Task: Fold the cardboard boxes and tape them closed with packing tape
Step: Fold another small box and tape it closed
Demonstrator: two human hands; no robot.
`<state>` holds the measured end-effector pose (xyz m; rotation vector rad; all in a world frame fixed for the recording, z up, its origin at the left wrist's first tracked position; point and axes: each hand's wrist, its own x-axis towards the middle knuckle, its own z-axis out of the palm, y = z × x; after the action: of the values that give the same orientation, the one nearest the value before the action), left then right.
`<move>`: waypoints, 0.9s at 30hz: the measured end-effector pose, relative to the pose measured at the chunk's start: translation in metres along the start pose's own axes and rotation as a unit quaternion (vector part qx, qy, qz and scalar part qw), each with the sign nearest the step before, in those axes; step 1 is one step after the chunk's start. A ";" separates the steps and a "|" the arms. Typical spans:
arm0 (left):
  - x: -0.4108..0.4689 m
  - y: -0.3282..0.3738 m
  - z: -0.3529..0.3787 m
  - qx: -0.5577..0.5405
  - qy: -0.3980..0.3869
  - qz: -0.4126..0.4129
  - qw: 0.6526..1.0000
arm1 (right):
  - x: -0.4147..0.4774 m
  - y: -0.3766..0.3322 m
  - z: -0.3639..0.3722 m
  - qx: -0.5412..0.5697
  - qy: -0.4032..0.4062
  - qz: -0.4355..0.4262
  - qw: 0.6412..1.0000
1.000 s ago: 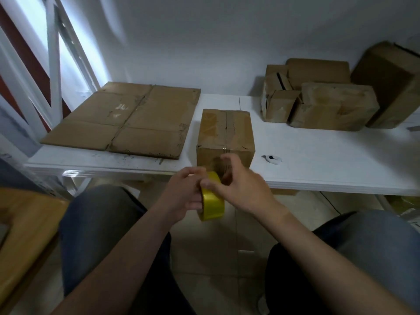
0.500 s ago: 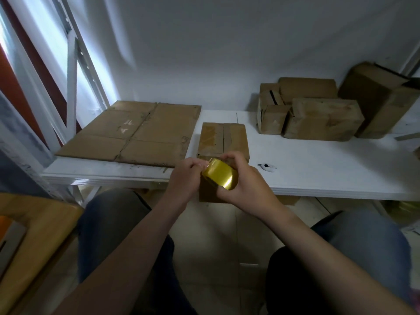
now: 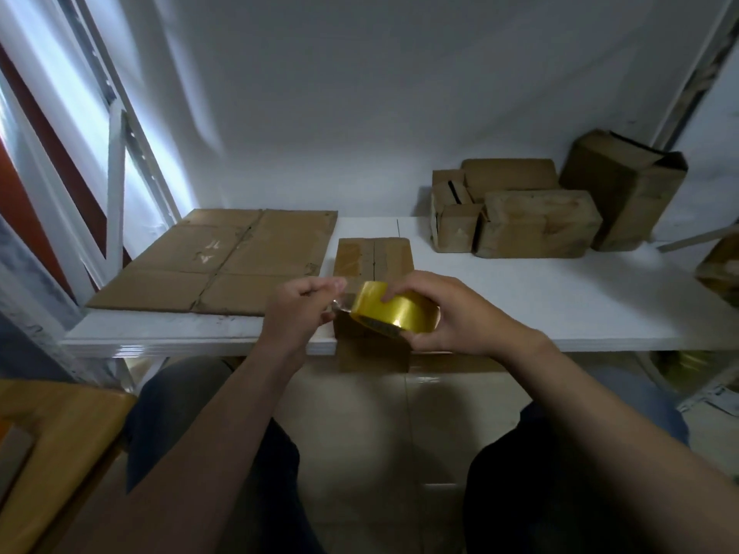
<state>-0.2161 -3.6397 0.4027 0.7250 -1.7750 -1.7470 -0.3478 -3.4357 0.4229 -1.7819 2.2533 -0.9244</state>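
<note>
Your right hand [image 3: 452, 313] grips the yellow tape roll [image 3: 394, 311] at the centre of the frame, fingers curled over its top and thumb underneath, with the roll tilted so its broad band faces you. Your left hand [image 3: 298, 309] sits just left of the roll with its fingers curled in, thumb and forefinger pinching the tape end [image 3: 338, 306], which shows only as a pale glint at the roll's left edge. Both hands are over the near edge of the white desk [image 3: 520, 297]. Just behind them stands the folded box [image 3: 374, 257], upright at the desk's front edge, its top flaps shut with a seam running down the middle away from you; its front face drops below the desk edge in the picture, partly hidden by the roll. To the left of it a flattened cardboard sheet [image 3: 224, 261] lies flat on the desk, creased into panels. In the upper right of the frame a cluster of finished boxes [image 3: 536, 223] sits against the wall, a small one with a dark slot [image 3: 452, 201] at its left and a taller box [image 3: 624, 189] tilted at its right. Another box [image 3: 720, 269] is cut off by the right edge. A wooden surface [image 3: 52, 445] fills the lower left corner, and your knees show below.
</note>
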 end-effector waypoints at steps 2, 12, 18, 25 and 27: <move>0.006 -0.001 -0.006 -0.053 0.027 -0.019 0.998 | -0.001 0.013 -0.014 -0.041 -0.005 0.001 0.999; 0.041 -0.028 -0.023 -0.018 0.089 -0.020 0.996 | -0.010 0.082 -0.048 -0.162 -0.040 0.053 0.985; 0.066 -0.051 -0.015 -0.010 0.090 -0.045 0.995 | 0.010 0.101 -0.041 -0.178 -0.062 0.062 0.980; 0.083 -0.079 -0.009 -0.001 0.092 -0.086 0.992 | 0.031 0.130 -0.021 -0.158 -0.080 0.083 0.981; 0.087 -0.084 -0.007 -0.005 0.088 -0.088 0.992 | 0.037 0.135 -0.016 -0.147 -0.073 0.089 0.982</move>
<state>-0.2726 -3.7069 0.3194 1.0269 -1.6250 -1.7419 -0.4792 -3.4481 0.3743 -1.6508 2.5039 -0.4307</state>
